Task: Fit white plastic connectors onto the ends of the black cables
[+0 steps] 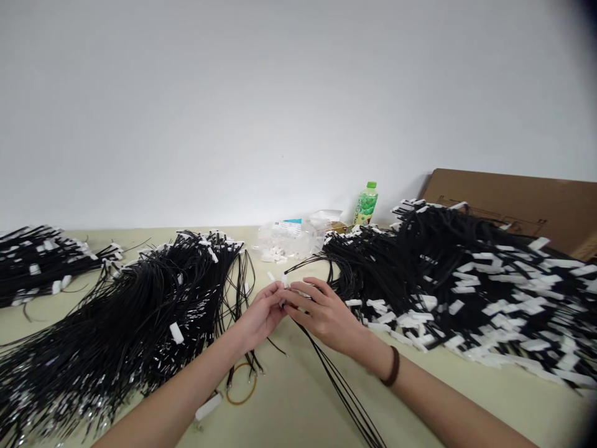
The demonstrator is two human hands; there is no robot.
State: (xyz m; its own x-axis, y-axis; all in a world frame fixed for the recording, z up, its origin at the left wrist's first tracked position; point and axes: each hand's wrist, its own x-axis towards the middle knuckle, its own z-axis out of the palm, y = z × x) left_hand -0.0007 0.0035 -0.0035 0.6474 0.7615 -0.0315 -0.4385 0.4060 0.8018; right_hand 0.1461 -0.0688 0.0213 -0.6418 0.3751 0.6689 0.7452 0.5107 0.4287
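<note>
My left hand (264, 314) and my right hand (323, 313) meet over the middle of the table. Pinched between their fingertips is a small white connector (285, 279) at the end of a black cable. Several thin black cables (339, 382) run down from beneath my right hand toward the bottom edge. A small loose white piece (271, 275) is just beyond my left fingertips. Some black cables (240, 292) lie left of my left hand. My fingers partly hide the connector.
Cable bundles (153, 311) with white ends cover the left side; a larger cable heap (448, 274) lies right. Behind my hands are a clear plastic bag (289, 239) and a green-capped bottle (366, 204). A cardboard sheet (513, 202) leans against the wall. A yellow rubber band (241, 401) lies in front.
</note>
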